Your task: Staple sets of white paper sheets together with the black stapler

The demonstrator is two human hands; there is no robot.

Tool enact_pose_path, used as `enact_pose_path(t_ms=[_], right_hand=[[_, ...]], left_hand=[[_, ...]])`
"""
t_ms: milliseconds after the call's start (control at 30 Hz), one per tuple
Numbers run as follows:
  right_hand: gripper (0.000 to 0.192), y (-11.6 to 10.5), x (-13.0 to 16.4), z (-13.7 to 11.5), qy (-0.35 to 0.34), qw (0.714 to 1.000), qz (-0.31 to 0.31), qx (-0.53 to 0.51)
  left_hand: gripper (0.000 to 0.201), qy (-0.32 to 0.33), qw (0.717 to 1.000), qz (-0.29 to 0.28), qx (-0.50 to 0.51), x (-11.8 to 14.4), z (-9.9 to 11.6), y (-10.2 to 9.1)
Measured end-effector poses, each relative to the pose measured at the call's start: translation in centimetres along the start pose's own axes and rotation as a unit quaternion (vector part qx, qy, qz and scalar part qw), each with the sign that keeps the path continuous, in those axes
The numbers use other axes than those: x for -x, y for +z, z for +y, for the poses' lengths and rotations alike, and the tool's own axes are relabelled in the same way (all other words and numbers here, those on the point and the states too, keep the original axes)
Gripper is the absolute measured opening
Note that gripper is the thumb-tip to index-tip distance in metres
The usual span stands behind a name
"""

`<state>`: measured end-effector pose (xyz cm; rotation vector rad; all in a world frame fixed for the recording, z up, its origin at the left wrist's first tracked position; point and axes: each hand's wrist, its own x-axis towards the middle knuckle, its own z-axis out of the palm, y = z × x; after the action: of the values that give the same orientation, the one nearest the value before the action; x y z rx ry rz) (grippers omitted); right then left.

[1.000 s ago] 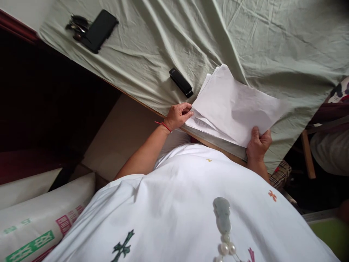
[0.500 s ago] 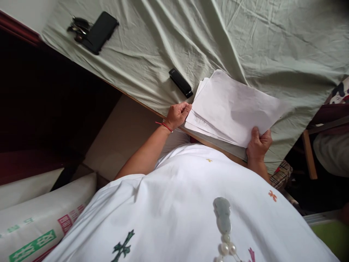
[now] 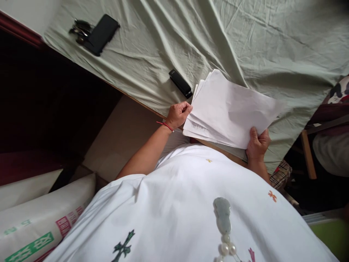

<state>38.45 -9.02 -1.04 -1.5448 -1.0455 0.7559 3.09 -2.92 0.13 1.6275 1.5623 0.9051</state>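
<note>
A: Both hands closed on the papers (image 3: 231,109)?
B: Yes. Left hand (image 3: 177,114) pinches one edge, right hand (image 3: 257,143) grips the near corner, over the table (image 3: 163,47) edge.
A: Step?
B: Squaring them, likely; next needs even tapping. Stapler (image 3: 180,83) just beside.

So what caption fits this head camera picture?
Both hands, left and right, hold a stack of papers over a green cloth.

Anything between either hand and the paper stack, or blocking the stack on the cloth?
Nothing visible. The left hand grips the paper stack at its left edge and the right hand holds its near right corner. The black stapler lies on the green cloth just beyond the stack's far left corner; whether they touch, I cannot tell.
</note>
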Motion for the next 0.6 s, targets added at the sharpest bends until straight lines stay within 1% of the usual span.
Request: enact_pose_path(t_ms=[100,167,333,467,600], right_hand=[[0.037,0.00,-0.02,0.06,0.003,1.000,-0.002,0.004],[0.038,-0.01,-0.03,0.13,0.002,1.000,-0.002,-0.001],[0.037,-0.03,-0.09,0.20,0.003,1.000,-0.001,-0.006],[0.035,-0.01,-0.10,0.17,0.005,1.000,-0.005,-0.009],[0.035,-0.05,-0.09,-0.16,0.009,1.000,-0.012,-0.002]], left_hand=[[0.048,0.006,1.000,0.017,-0.011,-0.07,0.07,-0.03],[0.051,0.004,1.000,0.024,-0.009,-0.10,0.10,0.03],[0.041,-0.007,0.999,0.028,-0.015,-0.21,0.21,0.29],[0.038,-0.009,0.999,0.034,-0.023,-0.26,0.15,0.36],[0.032,-0.016,0.999,0.027,-0.006,-0.36,-0.08,0.41]])
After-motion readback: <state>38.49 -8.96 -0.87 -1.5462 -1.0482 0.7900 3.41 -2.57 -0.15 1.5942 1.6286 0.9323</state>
